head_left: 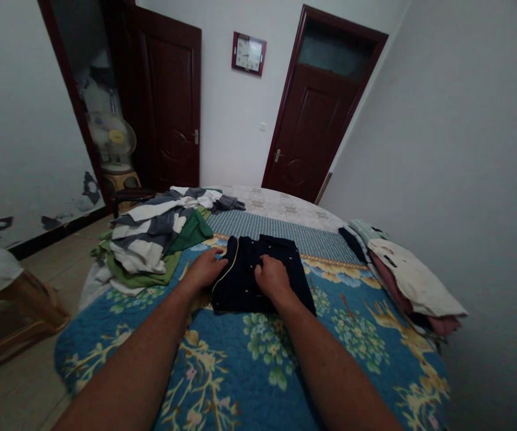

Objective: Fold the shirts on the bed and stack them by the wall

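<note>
A folded navy garment (pixel 244 281) with small pale spots and a thin yellow line near its left side lies flat on the bed. My left hand (pixel 206 267) is at its left edge, with thumb and forefinger apart beside the cloth. Over the middle of the garment, my right hand (pixel 274 276) is curled, its fingertips gathered against the fabric. The lower fingers of both hands are partly hidden.
A loose heap of clothes (pixel 150 233), white, grey and green, lies on the bed's left. Folded clothes are stacked (pixel 413 278) at the right edge by the wall. Beneath is a blue flowered quilt (pixel 222 371). A stool (pixel 20 311) stands left; a fan (pixel 114 137) is beyond.
</note>
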`<action>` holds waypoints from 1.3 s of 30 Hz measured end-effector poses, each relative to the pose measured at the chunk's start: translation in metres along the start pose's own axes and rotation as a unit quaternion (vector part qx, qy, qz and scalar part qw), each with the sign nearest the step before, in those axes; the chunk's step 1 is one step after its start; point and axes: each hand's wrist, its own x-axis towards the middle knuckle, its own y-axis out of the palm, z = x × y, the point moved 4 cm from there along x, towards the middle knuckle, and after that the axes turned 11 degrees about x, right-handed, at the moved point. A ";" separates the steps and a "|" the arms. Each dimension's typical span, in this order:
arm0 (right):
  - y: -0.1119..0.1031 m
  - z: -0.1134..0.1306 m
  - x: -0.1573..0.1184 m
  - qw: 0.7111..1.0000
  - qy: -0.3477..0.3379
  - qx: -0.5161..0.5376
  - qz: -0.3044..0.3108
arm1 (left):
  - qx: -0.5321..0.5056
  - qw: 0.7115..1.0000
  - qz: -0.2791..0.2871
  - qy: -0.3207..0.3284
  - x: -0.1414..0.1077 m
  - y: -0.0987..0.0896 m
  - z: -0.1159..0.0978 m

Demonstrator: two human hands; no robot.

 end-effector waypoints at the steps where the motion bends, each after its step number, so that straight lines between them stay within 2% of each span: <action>1: 0.001 0.001 -0.001 1.000 -0.003 0.008 -0.001 | 0.004 1.000 0.000 -0.003 0.000 0.001 0.000; 5: 0.009 0.006 -0.005 1.000 -0.011 0.024 0.006 | 0.023 1.000 0.004 0.007 -0.001 0.001 0.000; 8: 0.006 0.005 -0.004 0.998 -0.032 0.051 0.035 | 0.083 0.995 -0.039 0.029 -0.005 -0.007 -0.008; 10: -0.009 -0.001 0.003 0.994 -0.051 0.088 0.030 | 0.114 0.987 -0.089 0.074 -0.013 -0.012 -0.024; 13: -0.044 -0.023 0.017 0.990 -0.041 0.115 -0.067 | 0.101 0.972 -0.112 0.180 -0.034 -0.006 -0.056; 15: -0.060 -0.039 0.026 0.987 -0.034 0.100 -0.117 | 0.083 0.961 -0.087 0.248 -0.049 0.011 -0.076; 16: -0.061 -0.046 0.029 0.988 -0.041 0.090 -0.119 | 0.084 0.954 -0.067 0.279 -0.056 0.021 -0.084; 18: -0.052 -0.057 0.032 0.991 -0.067 0.064 -0.093 | 0.110 0.937 -0.006 0.332 -0.067 0.044 -0.096; 20: -0.033 -0.067 0.033 0.996 -0.072 0.030 -0.051 | 0.156 0.917 0.060 0.362 -0.074 0.062 -0.099; 22: -0.013 -0.077 0.033 0.999 -0.039 -0.002 -0.010 | 0.202 0.904 0.098 0.364 -0.076 0.069 -0.098; 24: 0.001 -0.086 0.038 1.000 0.003 -0.016 0.025 | 0.239 0.900 0.107 0.347 -0.075 0.067 -0.096; 27: 0.006 -0.091 0.053 0.997 0.029 -0.008 0.064 | 0.277 0.896 0.113 0.329 -0.074 0.062 -0.095; 30: 0.003 -0.092 0.071 0.997 0.032 0.002 0.077 | 0.284 0.893 0.123 0.326 -0.075 0.061 -0.098; 35: -0.001 -0.093 0.092 0.999 0.040 0.022 0.025 | 0.260 0.899 0.141 0.322 -0.077 0.061 -0.098; 37: -0.003 -0.092 0.099 0.999 0.007 0.041 -0.017 | 0.249 0.903 0.142 0.321 -0.078 0.061 -0.097; 39: -0.006 -0.088 0.105 0.996 -0.051 0.062 -0.042 | 0.238 0.918 0.126 0.290 -0.077 0.060 -0.095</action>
